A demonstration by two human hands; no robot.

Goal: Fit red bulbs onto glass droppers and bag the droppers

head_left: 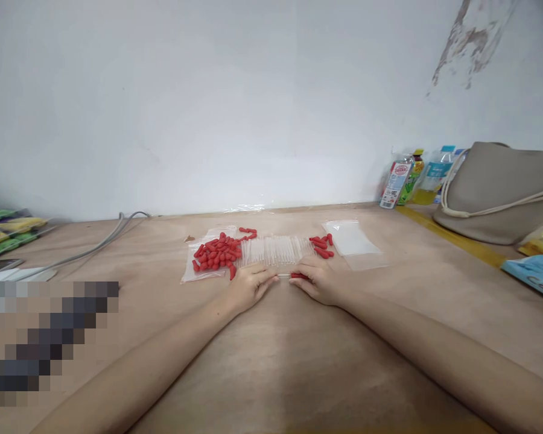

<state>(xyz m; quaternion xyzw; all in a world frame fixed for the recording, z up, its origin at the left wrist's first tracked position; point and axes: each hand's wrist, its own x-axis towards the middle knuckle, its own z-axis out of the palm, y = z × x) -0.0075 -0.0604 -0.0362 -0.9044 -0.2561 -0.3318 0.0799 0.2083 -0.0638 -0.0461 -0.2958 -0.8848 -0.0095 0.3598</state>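
My left hand (253, 286) is closed, its fingertips pinching one end of a thin clear dropper tube (284, 275). My right hand (319, 280) is closed on a red rubber dropper bulb (300, 275) at the tube's other end. Tube and bulb lie in one line between the hands; whether the tube sits inside the bulb is too small to tell. Just behind the hands, a row of clear tubes (276, 248) lies side by side. Left of them is a heap of red bulbs (217, 250) on a clear plastic bag (187, 272). Several more red bulbs (322, 246) lie to the right.
A flat zip bag (353, 238) lies to the right, with bottles (437, 175) and a drink carton (394, 184) by the wall. A grey-beige bag (502, 193) stands far right, near a blue packet (536, 277). On the left are a grey cable (95, 246) and colourful packets (11, 232).
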